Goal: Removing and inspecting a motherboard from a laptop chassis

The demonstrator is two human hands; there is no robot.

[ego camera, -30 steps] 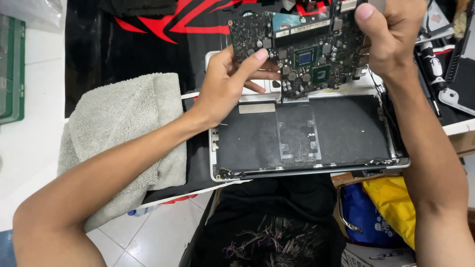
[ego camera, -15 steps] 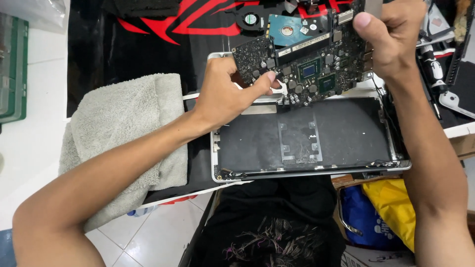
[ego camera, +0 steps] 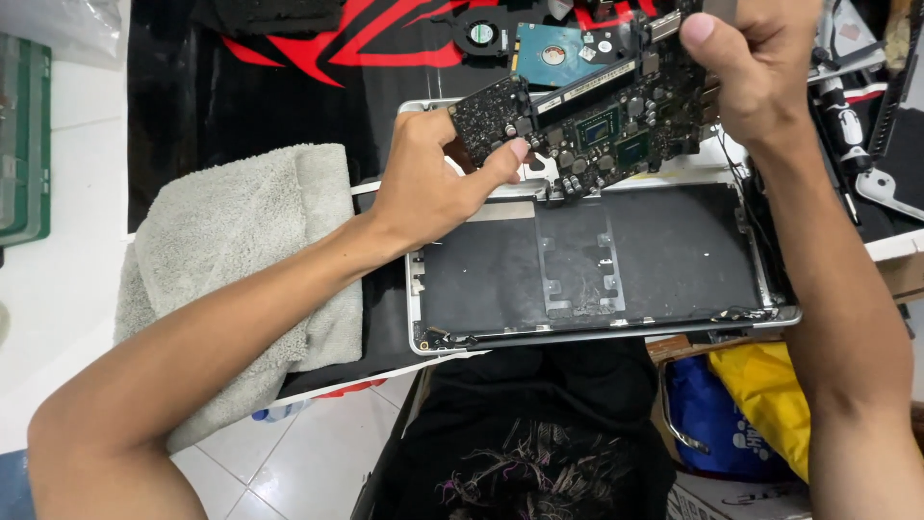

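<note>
Both hands [ego camera: 428, 183] [ego camera: 760, 72] pinch a flat, chip-studded circuit board [ego camera: 597, 125].

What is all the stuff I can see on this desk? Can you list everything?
circuit board: one, dark, held above the laptop shell
laptop shell: one, silver with black inside, centre
towel: one, grey, left of the shell
hard drive: one, blue-topped, top
small fan: one, black, top
mat: one, black and red, under it all
bag: one, yellow and blue, bottom right
left hand: holds the board's left end
right hand: holds the board's right end
</note>
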